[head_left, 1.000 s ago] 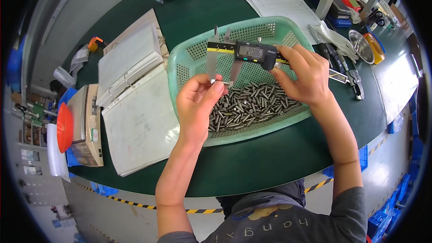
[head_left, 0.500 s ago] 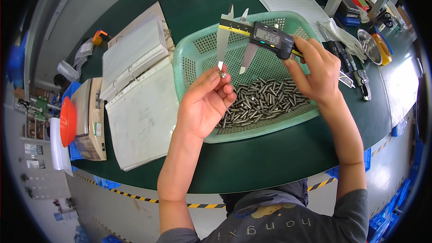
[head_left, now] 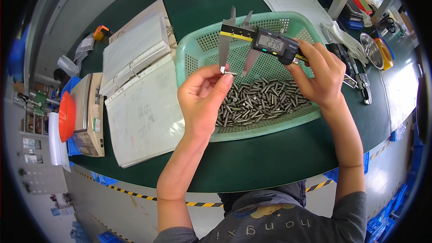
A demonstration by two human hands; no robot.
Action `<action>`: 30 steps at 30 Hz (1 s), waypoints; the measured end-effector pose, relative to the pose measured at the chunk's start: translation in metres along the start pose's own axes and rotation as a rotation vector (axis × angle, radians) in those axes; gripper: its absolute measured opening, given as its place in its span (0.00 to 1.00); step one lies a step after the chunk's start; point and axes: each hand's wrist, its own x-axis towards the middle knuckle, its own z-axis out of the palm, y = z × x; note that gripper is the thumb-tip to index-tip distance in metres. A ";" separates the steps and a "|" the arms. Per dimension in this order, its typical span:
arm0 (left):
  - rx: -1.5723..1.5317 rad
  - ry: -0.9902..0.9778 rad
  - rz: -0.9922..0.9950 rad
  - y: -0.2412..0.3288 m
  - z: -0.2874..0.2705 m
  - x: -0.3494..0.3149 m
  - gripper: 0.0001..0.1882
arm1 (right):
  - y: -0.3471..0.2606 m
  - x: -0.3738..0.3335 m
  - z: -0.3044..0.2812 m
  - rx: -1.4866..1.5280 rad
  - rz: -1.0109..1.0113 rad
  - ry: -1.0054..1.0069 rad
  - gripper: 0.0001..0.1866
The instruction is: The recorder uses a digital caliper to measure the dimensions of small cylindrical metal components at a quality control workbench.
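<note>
Between thumb and fingers, my left hand [head_left: 203,96] pinches a small metal pin [head_left: 231,73], which lies sideways by the tip of the caliper's left jaw. My right hand [head_left: 318,73] grips a digital caliper [head_left: 255,39] at its display end, the thumb under the slide. The caliper's jaws point down and stand apart, with a gap between the pin's free end and the right jaw. Below both hands is a green perforated plastic basket [head_left: 265,130]. A heap of similar metal pins [head_left: 265,101] lies in its near part.
An open ring binder [head_left: 144,126] lies left of the basket, beside a weighing scale [head_left: 92,117] with an orange-red pan [head_left: 67,117]. Papers [head_left: 292,0] lie behind the basket. At the right are white gloves [head_left: 346,40], another caliper [head_left: 362,81] and a metal bowl [head_left: 370,47].
My left hand has turned, and the pin it holds now lies sideways between the jaw tips instead of end-on. The caliper has shifted slightly right and down, its jaws still apart.
</note>
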 end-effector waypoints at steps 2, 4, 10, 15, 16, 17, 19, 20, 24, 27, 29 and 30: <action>-0.006 -0.010 -0.011 0.000 -0.001 0.000 0.10 | 0.000 0.000 -0.001 -0.004 0.000 -0.007 0.19; 0.014 -0.032 -0.026 -0.001 -0.003 -0.002 0.11 | -0.001 0.000 -0.001 -0.005 0.000 -0.014 0.19; 0.015 -0.016 -0.070 0.001 -0.004 -0.001 0.11 | -0.002 0.001 -0.002 0.002 -0.006 -0.034 0.19; -0.045 0.019 -0.078 0.001 0.000 0.000 0.11 | -0.002 0.000 -0.002 0.028 -0.001 -0.023 0.19; -0.047 0.022 -0.084 0.001 0.000 0.000 0.10 | -0.002 0.001 -0.002 0.028 -0.001 -0.023 0.19; -0.047 0.021 -0.084 0.001 -0.002 0.000 0.10 | -0.002 0.001 -0.002 0.031 0.003 -0.026 0.18; -0.020 0.003 -0.095 0.001 -0.004 -0.001 0.10 | -0.001 0.001 -0.002 0.031 0.009 -0.029 0.18; -0.020 0.000 -0.097 0.001 -0.003 -0.001 0.10 | -0.001 0.001 -0.002 0.034 0.007 -0.025 0.18; -0.036 0.018 -0.081 0.002 -0.001 -0.001 0.10 | -0.001 0.002 -0.001 0.048 0.006 -0.007 0.17; -0.026 0.016 -0.081 0.003 0.000 -0.001 0.10 | -0.002 0.002 -0.002 0.037 0.026 -0.009 0.16; -0.024 0.015 -0.086 0.004 0.001 -0.001 0.10 | -0.002 0.001 -0.003 0.037 0.038 -0.014 0.16; -0.023 0.008 -0.088 0.004 0.001 -0.001 0.10 | -0.002 0.000 -0.002 0.043 0.047 -0.018 0.16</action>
